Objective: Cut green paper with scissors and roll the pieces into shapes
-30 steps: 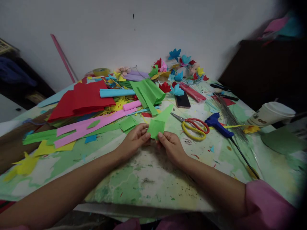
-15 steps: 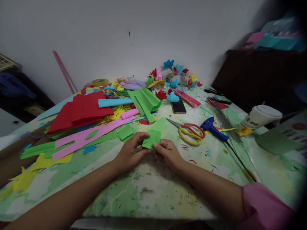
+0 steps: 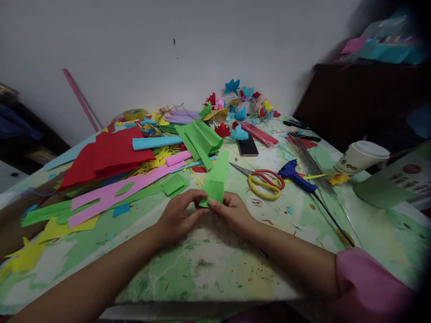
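A strip of green crepe paper point(image 3: 216, 179) stands up between my hands, its lower part folded over. My right hand point(image 3: 234, 211) pinches it at the bottom, thumb on the near side. On its left edge, my left hand point(image 3: 183, 214) holds the paper between curled fingers and thumb; the fingertips are partly hidden. Just left of the strip lies a small folded green paper piece point(image 3: 175, 185). Scissors with red and yellow handles point(image 3: 264, 183) lie to the right, and a blue glue gun point(image 3: 296, 175) rests beyond them.
Red paper point(image 3: 111, 152), pink strips point(image 3: 134, 186) and a larger green crepe sheet point(image 3: 200, 138) cover the left side. Paper flowers point(image 3: 240, 112) are heaped at the back near a phone point(image 3: 248, 146). Thin wires point(image 3: 310, 161) and a lidded cup point(image 3: 362, 157) stand right.
The green paper's upper part now stands taller and more upright above the folded part. Both hands keep nearly the same place. The view has shifted slightly to the right.
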`<state>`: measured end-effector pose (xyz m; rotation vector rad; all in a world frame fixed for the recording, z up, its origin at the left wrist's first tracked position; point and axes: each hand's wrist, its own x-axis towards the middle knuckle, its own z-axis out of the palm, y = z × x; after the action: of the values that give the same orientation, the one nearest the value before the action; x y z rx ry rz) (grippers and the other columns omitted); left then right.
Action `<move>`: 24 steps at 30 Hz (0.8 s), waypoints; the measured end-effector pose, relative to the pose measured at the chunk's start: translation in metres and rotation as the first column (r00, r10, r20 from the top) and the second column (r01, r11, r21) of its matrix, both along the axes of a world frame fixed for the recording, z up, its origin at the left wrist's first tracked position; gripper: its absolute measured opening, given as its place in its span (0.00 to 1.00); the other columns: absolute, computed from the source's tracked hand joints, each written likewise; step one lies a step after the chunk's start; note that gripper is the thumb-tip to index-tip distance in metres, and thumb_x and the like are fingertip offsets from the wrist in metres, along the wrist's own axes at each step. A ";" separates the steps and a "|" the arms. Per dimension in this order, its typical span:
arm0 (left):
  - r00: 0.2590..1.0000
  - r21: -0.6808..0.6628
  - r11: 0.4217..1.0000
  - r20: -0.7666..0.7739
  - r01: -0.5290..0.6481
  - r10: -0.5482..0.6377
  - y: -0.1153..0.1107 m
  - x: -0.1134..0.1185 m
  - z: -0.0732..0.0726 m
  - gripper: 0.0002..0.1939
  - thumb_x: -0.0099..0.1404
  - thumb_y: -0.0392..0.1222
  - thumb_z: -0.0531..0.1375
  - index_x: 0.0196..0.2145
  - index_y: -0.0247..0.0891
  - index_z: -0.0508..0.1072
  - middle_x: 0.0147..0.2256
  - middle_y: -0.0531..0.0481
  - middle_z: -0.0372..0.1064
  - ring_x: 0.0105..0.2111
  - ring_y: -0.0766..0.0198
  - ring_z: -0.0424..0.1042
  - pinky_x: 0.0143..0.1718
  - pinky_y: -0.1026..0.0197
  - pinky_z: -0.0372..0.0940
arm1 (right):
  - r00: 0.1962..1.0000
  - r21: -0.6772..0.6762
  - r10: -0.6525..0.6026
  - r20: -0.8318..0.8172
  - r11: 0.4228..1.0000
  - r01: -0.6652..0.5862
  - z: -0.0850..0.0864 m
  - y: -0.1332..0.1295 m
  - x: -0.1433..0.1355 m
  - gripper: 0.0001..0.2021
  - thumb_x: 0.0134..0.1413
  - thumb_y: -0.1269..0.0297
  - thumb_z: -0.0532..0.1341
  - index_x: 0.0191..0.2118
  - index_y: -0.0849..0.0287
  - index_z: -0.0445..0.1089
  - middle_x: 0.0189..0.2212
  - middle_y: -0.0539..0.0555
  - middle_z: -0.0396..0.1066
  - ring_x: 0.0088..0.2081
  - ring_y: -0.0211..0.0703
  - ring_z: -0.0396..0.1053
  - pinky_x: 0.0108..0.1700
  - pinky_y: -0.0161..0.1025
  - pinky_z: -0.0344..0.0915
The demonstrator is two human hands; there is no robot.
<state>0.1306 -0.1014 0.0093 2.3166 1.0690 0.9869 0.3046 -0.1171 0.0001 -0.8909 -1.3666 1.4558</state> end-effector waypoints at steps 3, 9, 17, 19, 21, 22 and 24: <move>1.000 0.044 0.999 0.006 0.012 -0.012 0.003 -0.002 -0.003 0.09 0.58 0.43 0.61 0.38 0.41 0.73 0.32 0.49 0.74 0.32 0.62 0.71 0.36 0.62 0.64 | 0.999 0.004 0.006 0.037 1.000 -0.006 -0.002 0.001 -0.001 0.22 0.45 0.44 0.60 0.21 0.59 0.59 0.15 0.44 0.53 0.18 0.30 0.49 0.20 0.31 0.46; 0.993 0.114 0.989 0.060 0.095 -0.103 0.008 -0.009 -0.003 0.04 0.59 0.38 0.59 0.32 0.42 0.75 0.30 0.50 0.74 0.31 0.65 0.72 0.36 0.63 0.63 | 0.995 0.028 0.014 0.097 0.999 -0.017 -0.001 0.001 0.000 0.23 0.47 0.42 0.57 0.19 0.58 0.57 0.14 0.44 0.54 0.18 0.31 0.50 0.21 0.32 0.47; 0.890 -0.301 0.923 0.448 0.238 -0.084 0.005 0.000 0.001 0.22 0.53 0.43 0.66 0.45 0.41 0.65 0.33 0.50 0.72 0.34 0.64 0.71 0.37 0.63 0.65 | 0.995 0.038 0.029 0.096 0.999 -0.032 0.000 0.000 0.002 0.23 0.48 0.43 0.57 0.20 0.58 0.57 0.15 0.44 0.54 0.18 0.31 0.50 0.22 0.32 0.48; 0.825 -0.382 0.852 0.557 0.358 -0.096 0.005 0.004 0.002 0.27 0.54 0.42 0.65 0.49 0.41 0.61 0.34 0.50 0.72 0.35 0.64 0.72 0.37 0.63 0.65 | 0.996 0.026 0.041 0.073 0.999 -0.043 0.000 0.000 0.002 0.22 0.48 0.43 0.58 0.21 0.58 0.57 0.15 0.44 0.54 0.18 0.31 0.50 0.22 0.32 0.47; 0.795 -0.417 0.818 0.602 0.397 -0.079 0.006 0.006 0.002 0.27 0.54 0.40 0.65 0.50 0.41 0.61 0.33 0.50 0.71 0.34 0.65 0.72 0.36 0.65 0.65 | 0.996 0.021 0.061 0.060 0.998 -0.062 0.000 -0.001 0.003 0.23 0.48 0.43 0.58 0.20 0.59 0.57 0.15 0.44 0.54 0.18 0.31 0.49 0.22 0.32 0.47; 0.790 -0.430 0.810 0.610 0.397 -0.063 0.007 0.006 0.002 0.26 0.54 0.39 0.65 0.50 0.40 0.62 0.32 0.51 0.71 0.33 0.66 0.71 0.34 0.66 0.65 | 0.996 0.025 0.065 0.061 0.997 -0.067 0.000 -0.001 0.003 0.24 0.48 0.41 0.57 0.20 0.59 0.57 0.15 0.44 0.54 0.18 0.31 0.50 0.22 0.32 0.47; 0.786 -0.445 0.807 0.617 0.388 -0.038 0.008 0.006 0.001 0.27 0.53 0.37 0.65 0.50 0.40 0.63 0.30 0.53 0.70 0.30 0.69 0.71 0.31 0.68 0.64 | 0.997 0.024 0.044 0.059 0.999 -0.045 -0.002 -0.001 0.004 0.26 0.50 0.38 0.53 0.20 0.60 0.59 0.16 0.46 0.56 0.19 0.31 0.52 0.22 0.32 0.49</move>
<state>0.1370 -0.0937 0.0102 1.4657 0.6701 1.0224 0.3091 -0.1180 -0.0016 -0.8980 -1.4527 1.4530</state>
